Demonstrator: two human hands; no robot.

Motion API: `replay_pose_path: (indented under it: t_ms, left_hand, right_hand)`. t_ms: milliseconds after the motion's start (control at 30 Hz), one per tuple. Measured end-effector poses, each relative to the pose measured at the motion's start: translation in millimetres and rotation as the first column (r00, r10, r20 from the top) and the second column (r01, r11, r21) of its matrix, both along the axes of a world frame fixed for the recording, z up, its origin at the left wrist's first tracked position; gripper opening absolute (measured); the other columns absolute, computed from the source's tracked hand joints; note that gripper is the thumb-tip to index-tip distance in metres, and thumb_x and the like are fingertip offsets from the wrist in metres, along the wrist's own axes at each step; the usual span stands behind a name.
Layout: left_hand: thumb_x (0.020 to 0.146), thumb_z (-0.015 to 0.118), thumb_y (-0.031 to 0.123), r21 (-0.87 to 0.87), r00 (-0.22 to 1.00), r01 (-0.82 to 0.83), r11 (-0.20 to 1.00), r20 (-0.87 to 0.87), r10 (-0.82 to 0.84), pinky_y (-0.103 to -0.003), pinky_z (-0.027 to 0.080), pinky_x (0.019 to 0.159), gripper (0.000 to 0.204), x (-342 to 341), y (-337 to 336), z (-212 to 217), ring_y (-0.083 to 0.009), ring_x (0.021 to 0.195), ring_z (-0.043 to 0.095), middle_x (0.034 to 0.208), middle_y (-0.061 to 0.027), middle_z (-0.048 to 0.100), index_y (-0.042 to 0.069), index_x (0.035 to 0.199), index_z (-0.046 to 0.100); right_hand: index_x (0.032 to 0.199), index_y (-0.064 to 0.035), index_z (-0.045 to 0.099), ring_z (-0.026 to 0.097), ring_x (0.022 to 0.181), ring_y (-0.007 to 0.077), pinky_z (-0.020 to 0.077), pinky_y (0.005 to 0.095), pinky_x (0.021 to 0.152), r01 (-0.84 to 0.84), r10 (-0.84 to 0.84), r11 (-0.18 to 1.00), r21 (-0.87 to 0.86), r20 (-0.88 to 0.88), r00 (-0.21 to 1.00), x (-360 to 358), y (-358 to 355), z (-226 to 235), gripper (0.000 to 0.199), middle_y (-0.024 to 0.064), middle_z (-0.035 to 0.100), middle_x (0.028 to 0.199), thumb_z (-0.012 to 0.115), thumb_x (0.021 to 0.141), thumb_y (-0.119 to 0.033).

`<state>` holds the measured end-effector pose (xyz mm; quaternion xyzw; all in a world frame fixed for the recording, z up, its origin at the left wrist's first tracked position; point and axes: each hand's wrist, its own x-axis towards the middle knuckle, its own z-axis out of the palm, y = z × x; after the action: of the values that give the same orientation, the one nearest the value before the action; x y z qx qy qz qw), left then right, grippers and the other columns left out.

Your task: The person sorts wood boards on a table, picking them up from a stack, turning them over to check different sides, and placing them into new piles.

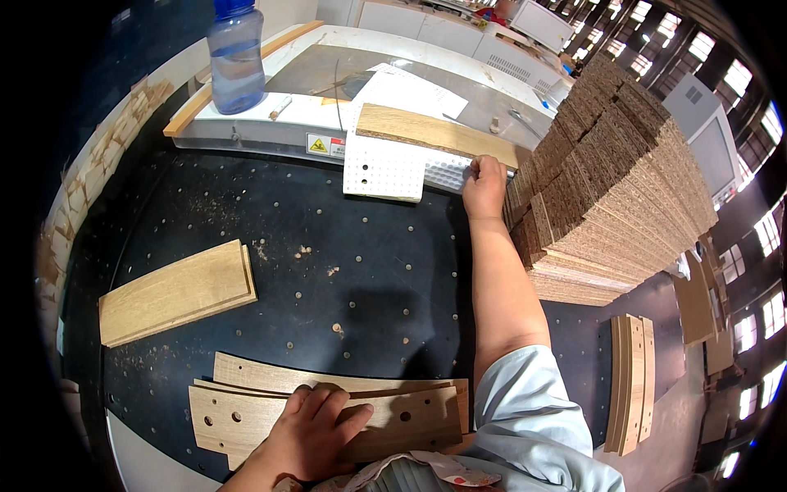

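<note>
My left hand [316, 430] is over the near edge of the table, its fingers bent over the far edge of a pale, drilled wooden panel [246, 418] and its thumb on the face. Another slightly curved panel [254, 374] lies partly beneath that one. My right arm reaches away to the far side. There my right hand [485, 189] is closed at the near edge of a long wooden board [434, 131], close to its right end; its fingertips are partly hidden. Under the board's left end hangs a white perforated plate [384, 170] with two dark holes.
Tall stacks of particleboard strips [611, 189] rise beside my right forearm. Two stacked boards [176, 295] lie on the left of the black studded table [369, 271]. Several narrow panels [630, 385] sit at the right edge. A blue water bottle [236, 61] stands far left, near papers [418, 92].
</note>
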<state>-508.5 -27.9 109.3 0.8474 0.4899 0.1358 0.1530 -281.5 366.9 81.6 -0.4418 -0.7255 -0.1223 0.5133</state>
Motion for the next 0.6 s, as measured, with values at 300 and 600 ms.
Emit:
replay_pose_path:
  t_ms: [300,600]
  left_hand:
    - [0.052,0.078,0.036,-0.093,0.999,-0.002,0.996,-0.046,-0.002,-0.042,0.034,0.097,0.073,-0.2,-7.9,2.8,-0.0325,0.111,0.042,0.119,-0.0133,0.047,0.016,0.119,0.058]
    - [0.052,0.079,0.038,-0.019,0.997,0.064,0.998,-0.039,-0.064,-0.044,0.030,0.097,0.083,0.6,-2.8,-11.2,-0.0315,0.114,0.041,0.121,-0.0152,0.046,0.014,0.126,0.052]
  right_hand:
    - [0.080,-0.0047,0.053,0.056,0.073,0.0207,0.0452,0.0316,0.067,-0.243,0.141,0.930,-0.276,-0.343,0.929,4.8,-37.1,-0.4,0.016,0.0059,0.058,0.075,0.061,0.072,0.006]
    - [0.084,-0.0043,0.055,0.064,0.075,0.0203,0.0524,0.0295,0.070,-0.988,0.261,0.147,-0.053,-0.961,0.091,38.2,-233.3,36.1,0.018,0.0090,0.062,0.077,0.066,0.074,0.006]
